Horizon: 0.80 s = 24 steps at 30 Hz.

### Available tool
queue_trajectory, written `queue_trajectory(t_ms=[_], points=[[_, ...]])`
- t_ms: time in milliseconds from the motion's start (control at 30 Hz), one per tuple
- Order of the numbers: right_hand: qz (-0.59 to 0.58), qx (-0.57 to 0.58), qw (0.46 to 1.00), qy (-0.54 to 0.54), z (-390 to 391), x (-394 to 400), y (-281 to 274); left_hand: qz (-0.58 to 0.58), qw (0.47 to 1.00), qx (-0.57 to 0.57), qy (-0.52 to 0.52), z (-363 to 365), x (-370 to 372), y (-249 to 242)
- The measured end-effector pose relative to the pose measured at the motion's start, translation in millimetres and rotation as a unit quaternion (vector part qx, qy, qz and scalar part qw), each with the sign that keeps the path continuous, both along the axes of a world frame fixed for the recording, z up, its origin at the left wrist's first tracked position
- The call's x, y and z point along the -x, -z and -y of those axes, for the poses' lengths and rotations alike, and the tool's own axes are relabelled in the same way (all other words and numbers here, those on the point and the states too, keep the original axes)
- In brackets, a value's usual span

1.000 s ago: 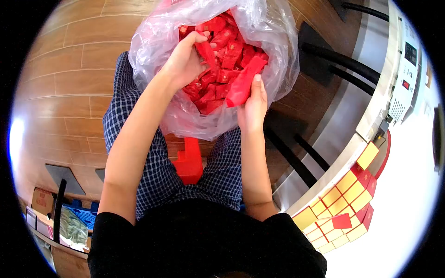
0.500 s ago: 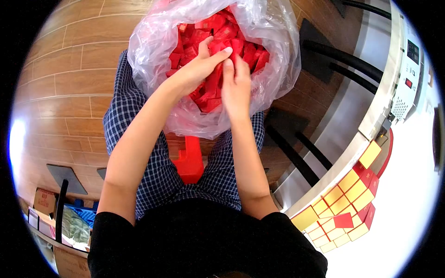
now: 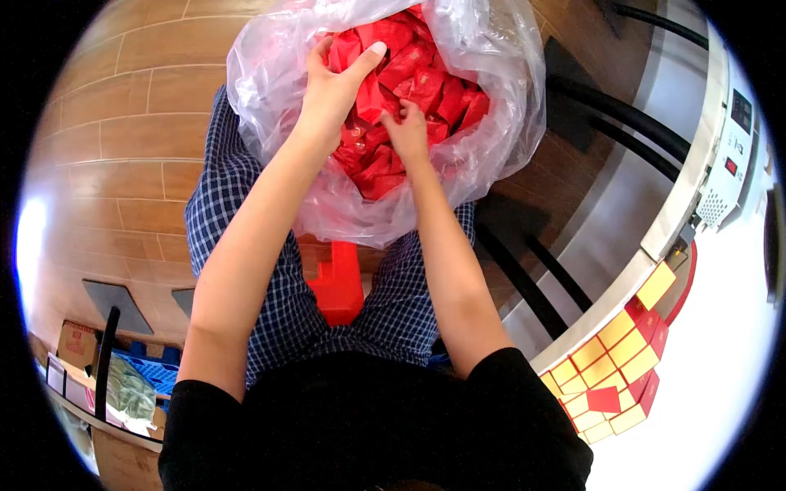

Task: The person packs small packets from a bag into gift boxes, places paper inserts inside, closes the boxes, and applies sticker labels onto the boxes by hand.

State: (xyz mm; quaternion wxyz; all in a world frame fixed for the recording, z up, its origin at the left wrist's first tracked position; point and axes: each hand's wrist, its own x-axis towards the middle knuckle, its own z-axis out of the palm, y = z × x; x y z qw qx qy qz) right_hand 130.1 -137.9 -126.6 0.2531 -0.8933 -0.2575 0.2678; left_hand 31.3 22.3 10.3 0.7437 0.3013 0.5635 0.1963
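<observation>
A clear plastic bag stands open between my knees, filled with small red packets. My left hand is over the left part of the heap, thumb and fingers wrapped round a long red packet that slants down to the right. Close to that packet's lower end is my right hand, its thumb and fingers apart and curved over the heap. Some of the left fingers are hidden behind the packet.
A red stool shows between my legs. To the right, a white table carries stacked yellow and red boxes and a white machine. Black table legs stand beside the bag. At lower left are a blue crate and cartons.
My hands, together over the packets before, have moved apart. The left went up and left with a red packet; the right opened its fingers and stayed low over the heap.
</observation>
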Motion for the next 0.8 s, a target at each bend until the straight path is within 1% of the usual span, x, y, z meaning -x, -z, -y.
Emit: queue_trajectory(t_ms=[33,67,100,133,167,233,267,333,367,433,500,567,633,667,700,733,767,800], points=[[0.043,-0.008,0.999,-0.014,2.2,10.8,15.1,-0.002,1.000,0.001,0.000,0.4,-0.5,-0.8],[0.041,-0.008,0.999,-0.014,3.9,16.0,28.7,0.016,1.000,0.000,-0.016,1.2,-0.8,-2.2],[0.019,0.015,0.999,0.023,1.3,20.0,34.9,0.034,0.999,-0.002,-0.031,1.4,-0.8,-2.7],[-0.002,0.037,0.998,0.059,0.2,21.7,39.8,0.033,0.999,-0.003,-0.031,1.3,-0.5,0.1],[-0.003,0.035,0.998,0.060,-0.3,21.4,44.0,0.023,0.999,-0.016,-0.027,1.0,0.2,4.5],[-0.092,0.063,0.993,0.026,-11.3,18.9,32.6,0.013,0.999,-0.027,-0.023,-0.2,2.5,8.0],[-0.091,0.064,0.993,0.027,-16.5,16.2,25.0,0.005,0.999,-0.025,-0.021,-0.8,3.5,8.1],[-0.168,0.092,0.979,0.076,-21.7,6.8,15.6,-0.001,1.000,-0.023,-0.019,-1.2,3.0,7.1],[-0.260,0.002,0.950,0.176,-17.0,-0.6,26.3,0.008,1.000,-0.018,-0.023,-1.2,2.9,6.2],[-0.355,-0.094,0.901,0.232,-20.4,-16.3,-22.1,0.019,0.999,-0.013,-0.027,-1.6,3.4,2.7],[-0.439,-0.217,0.839,0.236,-21.1,-27.3,-57.1,0.069,0.997,0.034,0.029,-1.3,4.4,-7.3],[-0.467,-0.240,0.816,0.241,-20.9,-35.8,-92.5,0.064,0.996,0.048,0.039,4.2,1.7,-14.2],[-0.530,-0.318,0.753,0.224,-21.5,-36.4,-103.7,0.043,0.989,0.054,0.128,8.1,1.9,-12.4],[-0.530,-0.319,0.754,0.224,-23.7,-34.1,-107.4,0.074,0.981,0.093,0.152,9.3,4.1,-12.4],[-0.529,-0.333,0.741,0.246,-35.2,-25.4,-119.6,0.074,0.981,0.092,0.152,12.5,3.6,-8.6],[-0.528,-0.348,0.727,0.268,-43.9,-16.4,-126.1,0.101,0.975,0.086,0.176,17.1,2.4,-4.0],[-0.503,-0.342,0.751,0.257,-49.7,-7.5,-127.1,0.127,0.968,0.079,0.200,20.8,1.4,0.8],[-0.433,-0.298,0.819,0.230,-55.7,-0.5,-126.9,0.088,0.975,0.047,0.198,24.7,-0.3,-2.6]])
